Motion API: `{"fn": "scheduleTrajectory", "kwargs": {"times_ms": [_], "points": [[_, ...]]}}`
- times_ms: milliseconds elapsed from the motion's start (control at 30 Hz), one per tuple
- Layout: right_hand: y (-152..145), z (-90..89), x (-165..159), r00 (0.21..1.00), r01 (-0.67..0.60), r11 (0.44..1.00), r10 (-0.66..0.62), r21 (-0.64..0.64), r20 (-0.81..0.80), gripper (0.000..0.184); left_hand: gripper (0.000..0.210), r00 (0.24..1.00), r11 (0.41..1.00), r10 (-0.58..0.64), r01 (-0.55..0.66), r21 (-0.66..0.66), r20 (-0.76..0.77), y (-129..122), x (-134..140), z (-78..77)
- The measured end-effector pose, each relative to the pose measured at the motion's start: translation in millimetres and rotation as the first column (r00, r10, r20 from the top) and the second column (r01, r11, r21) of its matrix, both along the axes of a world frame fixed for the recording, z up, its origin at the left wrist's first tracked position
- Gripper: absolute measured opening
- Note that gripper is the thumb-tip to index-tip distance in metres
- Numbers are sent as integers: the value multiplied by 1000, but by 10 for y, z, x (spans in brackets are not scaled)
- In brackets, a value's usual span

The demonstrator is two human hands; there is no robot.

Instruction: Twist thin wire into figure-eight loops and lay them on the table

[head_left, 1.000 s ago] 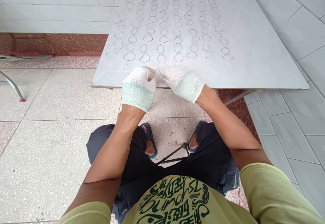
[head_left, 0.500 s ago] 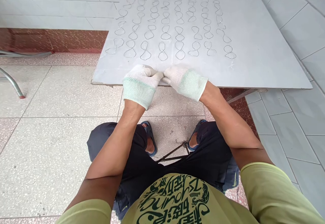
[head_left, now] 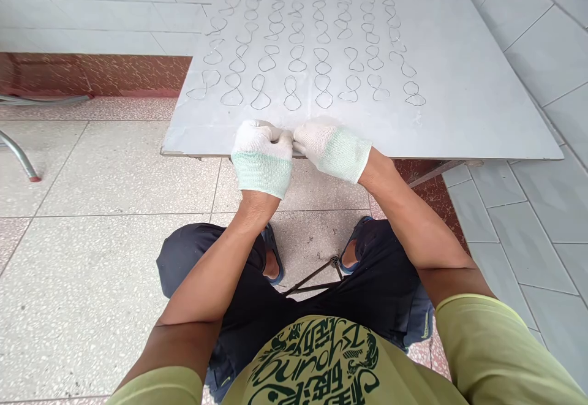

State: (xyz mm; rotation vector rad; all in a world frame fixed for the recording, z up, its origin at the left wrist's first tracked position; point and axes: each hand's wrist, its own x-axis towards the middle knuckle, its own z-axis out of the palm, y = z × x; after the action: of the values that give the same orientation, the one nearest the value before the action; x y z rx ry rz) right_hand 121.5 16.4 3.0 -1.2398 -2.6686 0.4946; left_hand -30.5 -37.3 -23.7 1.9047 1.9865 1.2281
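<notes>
Seemingly for steadiness, the white-knit-gloved left hand (head_left: 260,140) and right hand (head_left: 325,143) are resting by the flat white tabletop (head_left: 463,92), fingers (head_left: 285,140) pinched closed, anything held hidden.

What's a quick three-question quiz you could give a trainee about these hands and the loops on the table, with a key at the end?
1. True or false: the left hand is gloved.
2. Choose one: the thin loops lie (a) on the floor, (b) on the table, (c) on the trousers.
3. Fill in: the right hand is at the table's ____ edge, as the person sees it.

Key: 1 true; 2 b; 3 near.
</notes>
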Motion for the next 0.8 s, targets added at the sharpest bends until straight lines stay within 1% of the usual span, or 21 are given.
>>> {"fn": "scheduleTrajectory", "kwargs": {"times_ms": [100,167,233,333,433,500,567,600,700,767,800], "points": [[-7,-10,-20,1000,3,1000,-3,0,-18,34,32,1000,1000,-5,5,-14,7,-11,-4,7],[-24,2,-30,1000,-7,1000,7,8,-11,35,32,1000,1000,-5,5,1,9,-11,-9,-2],[-39,14,-35,1000,-31,999,31,30,4,34,33,1000,1000,-2,2,12,12,-6,-12,-15],[-35,4,-28,999,-43,998,42,49,7,30,34,1000,1000,-7,8,-14,21,8,-9,-24],[-8,-27,26,1000,-21,998,22,52,-9,28,30,998,998,-30,32,-49,46,18,-2,-8],[-3,-24,98,996,37,999,-36,12,-85,31,28,997,997,-48,50,-51,53,20,-2,10],[-15,14,187,973,102,993,-111,-56,-203,34,25,997,998,-58,59,-32,41,17,-9,28],[-23,42,231,959,113,990,-131,-84,-253,34,23,997,998,-66,67,-19,31,16,-14,36],[-40,130,332,926,100,977,-161,-191,-340,33,21,990,990,-143,143,12,2,13,-36,50],[-39,166,369,916,86,959,-182,-269,-358,31,20,980,980,-200,200,23,-15,20,-51,53],[-37,173,379,914,83,955,-187,-285,-360,30,19,977,976,-214,215,28,-22,28,-59,54]]}}
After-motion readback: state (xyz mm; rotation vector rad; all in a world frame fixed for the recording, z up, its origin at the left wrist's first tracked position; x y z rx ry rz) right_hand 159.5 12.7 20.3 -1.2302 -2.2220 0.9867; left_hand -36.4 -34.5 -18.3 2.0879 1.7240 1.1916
